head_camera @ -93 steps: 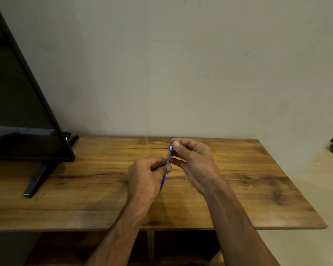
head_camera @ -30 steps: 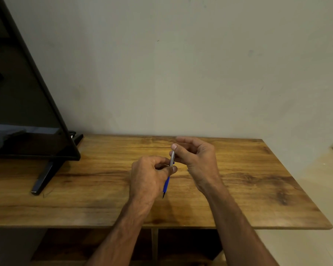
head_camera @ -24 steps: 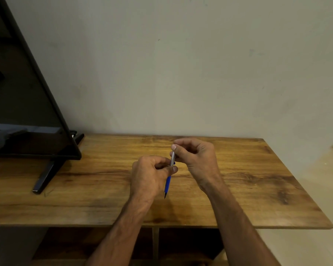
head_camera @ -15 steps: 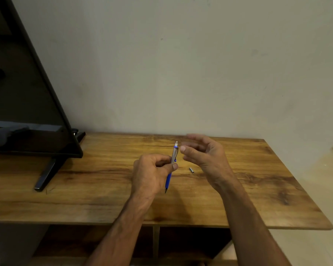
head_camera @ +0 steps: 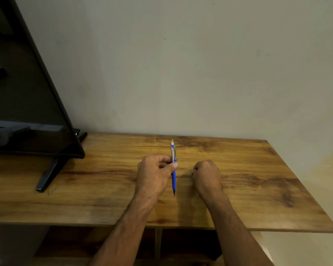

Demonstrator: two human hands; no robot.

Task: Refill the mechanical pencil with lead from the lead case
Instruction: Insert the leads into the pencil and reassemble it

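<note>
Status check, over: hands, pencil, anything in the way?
Left hand grips mechanical pencil, tip toward the person. Right hand curled on wooden table, contents hidden. Lead case not in view.

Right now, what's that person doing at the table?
A person is working on a mechanical pencil. Their left hand grips it upright, tip down, over the wooden table. Their right hand is curled on the table beside it; whether it holds anything is hidden.
</note>
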